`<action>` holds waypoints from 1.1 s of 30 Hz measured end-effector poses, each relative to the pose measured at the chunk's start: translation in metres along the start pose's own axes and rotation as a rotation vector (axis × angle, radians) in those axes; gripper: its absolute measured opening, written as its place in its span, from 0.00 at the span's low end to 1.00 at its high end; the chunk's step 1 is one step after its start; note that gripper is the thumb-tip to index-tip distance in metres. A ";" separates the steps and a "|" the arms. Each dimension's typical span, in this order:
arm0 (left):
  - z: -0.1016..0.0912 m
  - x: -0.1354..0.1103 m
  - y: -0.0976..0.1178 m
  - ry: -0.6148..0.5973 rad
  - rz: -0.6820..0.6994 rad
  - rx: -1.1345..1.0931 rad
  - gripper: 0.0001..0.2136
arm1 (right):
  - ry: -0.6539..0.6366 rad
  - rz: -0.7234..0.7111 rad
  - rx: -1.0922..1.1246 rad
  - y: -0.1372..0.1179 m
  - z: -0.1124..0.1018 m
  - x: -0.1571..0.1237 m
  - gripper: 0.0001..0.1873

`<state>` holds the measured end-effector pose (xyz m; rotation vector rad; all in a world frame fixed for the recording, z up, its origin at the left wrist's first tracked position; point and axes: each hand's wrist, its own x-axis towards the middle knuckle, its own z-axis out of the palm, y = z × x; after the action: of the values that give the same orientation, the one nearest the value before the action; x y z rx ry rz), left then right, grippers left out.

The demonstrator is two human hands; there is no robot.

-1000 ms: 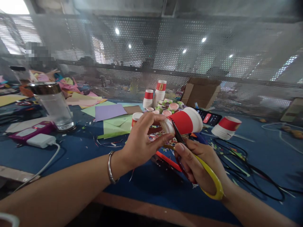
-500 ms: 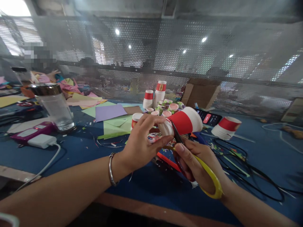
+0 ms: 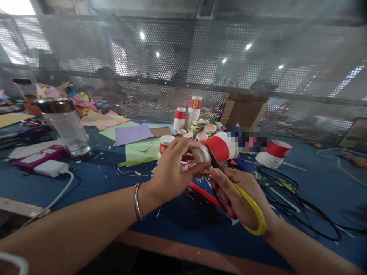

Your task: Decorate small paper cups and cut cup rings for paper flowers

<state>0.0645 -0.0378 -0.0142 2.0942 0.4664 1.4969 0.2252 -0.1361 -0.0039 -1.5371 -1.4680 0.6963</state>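
A red and white paper cup (image 3: 218, 148) lies tilted on its side in the air, its base end pinched by my left hand (image 3: 174, 168) between thumb and fingers. My right hand (image 3: 243, 191) grips scissors (image 3: 256, 215) with yellow-wrapped handles. Their dark blade lies against the cup close to its base. The other blade is mostly hidden behind my fingers. Under the cup are paper scraps and a red-orange strip (image 3: 205, 194) on the blue table.
Stacked paper cups (image 3: 193, 114) and small cut cup bottoms (image 3: 202, 136) stand behind my hands. On the left are coloured papers (image 3: 134, 135), a glass bottle (image 3: 69, 130) and a purple power strip (image 3: 47, 157). More cups (image 3: 272, 154) and black cables (image 3: 304, 206) lie right.
The cup has turned slightly in my left hand, its wide end shifting left and down. My right hand and the scissors have moved slightly left.
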 end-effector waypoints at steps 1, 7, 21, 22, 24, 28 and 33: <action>0.000 0.000 -0.001 -0.003 -0.013 -0.010 0.16 | -0.007 -0.005 -0.004 0.002 0.000 0.001 0.33; 0.004 0.000 -0.011 -0.043 -0.071 -0.077 0.18 | 0.027 0.023 0.016 0.002 -0.001 0.005 0.32; -0.011 0.022 -0.010 -0.076 -0.574 -0.827 0.15 | 0.130 0.060 0.166 -0.006 -0.014 0.015 0.31; -0.012 0.023 -0.010 -0.072 -0.594 -0.846 0.15 | 0.126 0.062 0.189 -0.006 -0.014 0.015 0.31; -0.013 0.024 -0.009 -0.063 -0.617 -0.854 0.15 | 0.125 0.064 0.223 -0.007 -0.015 0.015 0.31; -0.016 0.025 -0.008 -0.076 -0.610 -0.807 0.18 | 0.145 0.021 0.242 -0.004 -0.018 0.016 0.32; -0.017 0.025 -0.002 -0.091 -0.665 -0.892 0.17 | 0.211 -0.045 0.297 -0.002 -0.020 0.017 0.30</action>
<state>0.0570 -0.0192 0.0078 1.1346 0.3189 0.9390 0.2437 -0.1235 0.0099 -1.3026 -1.1806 0.6699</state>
